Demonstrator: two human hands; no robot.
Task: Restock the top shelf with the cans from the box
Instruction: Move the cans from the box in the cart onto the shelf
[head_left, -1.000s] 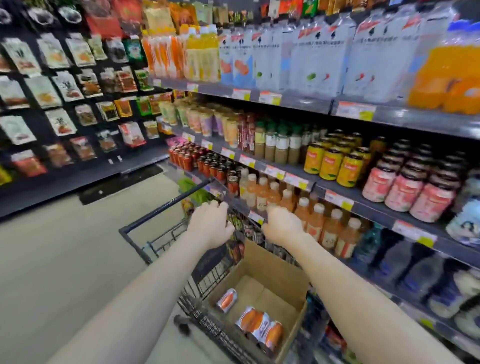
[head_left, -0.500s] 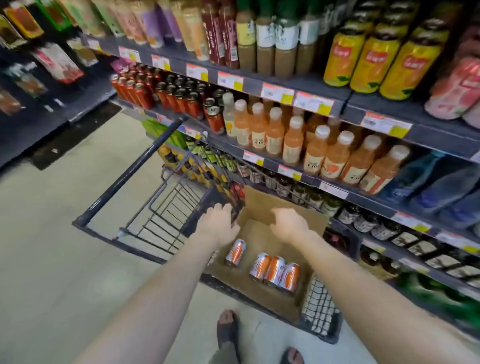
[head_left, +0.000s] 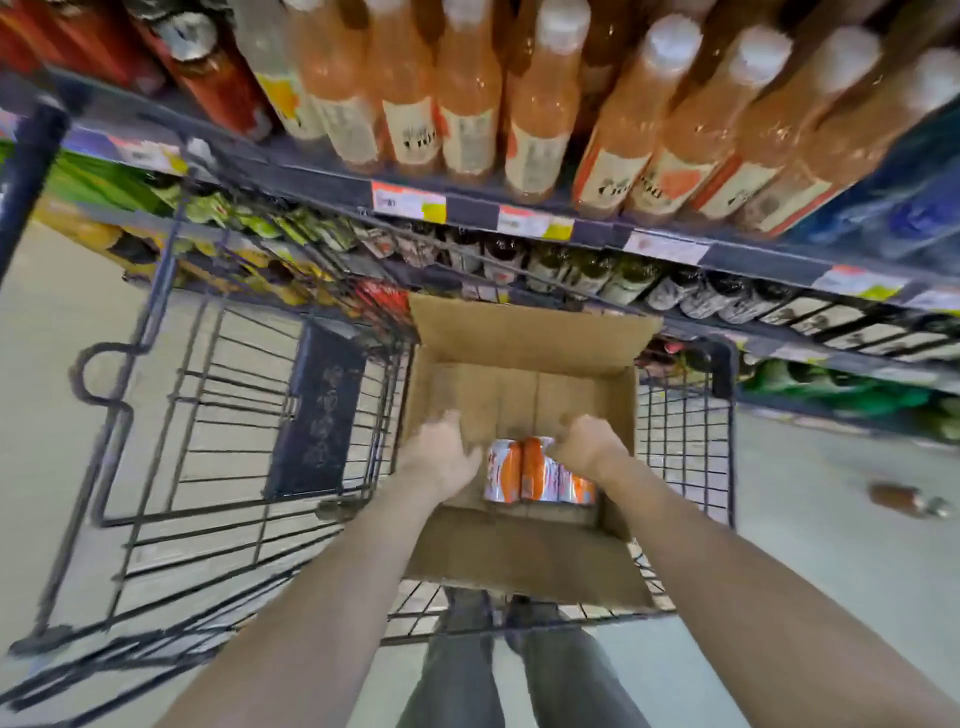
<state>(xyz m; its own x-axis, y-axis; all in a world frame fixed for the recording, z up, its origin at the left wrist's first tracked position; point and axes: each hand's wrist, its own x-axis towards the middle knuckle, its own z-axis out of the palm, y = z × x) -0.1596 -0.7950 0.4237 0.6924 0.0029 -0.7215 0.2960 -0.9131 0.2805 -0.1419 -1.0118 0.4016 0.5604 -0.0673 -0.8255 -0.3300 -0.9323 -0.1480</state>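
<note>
Both hands are down inside the box right now. The left hand has its fingers curled downward, knuckles up, just left of the cans. It might be touching the leftmost can with the thumb side, but honestly I can't tell whether it's gripping anything or just hovering, since the frame is pretty smeared. The right hand sits on top of the far end of the right-hand cans, fingers bent over them. It looks like it's closing on one, but I can't tell for sure if it's a real grasp.

The cans are orange and white, three visible, lying on their sides packed against each other between the two hands. Their long axes run away from me toward the shelves, so the ends point at the far wall of the box and back at my wrists. They're bunched at the near side of the box floor; the part beyond the fingertips is bare cardboard.

Going outward, the box sits in the right part of a wire shopping cart. Past the fingertips there's a shelf with price tags, holding peach-coloured bottles with white caps. Way off right of the right hand, a bottle on the floor is lying on its side.
</note>
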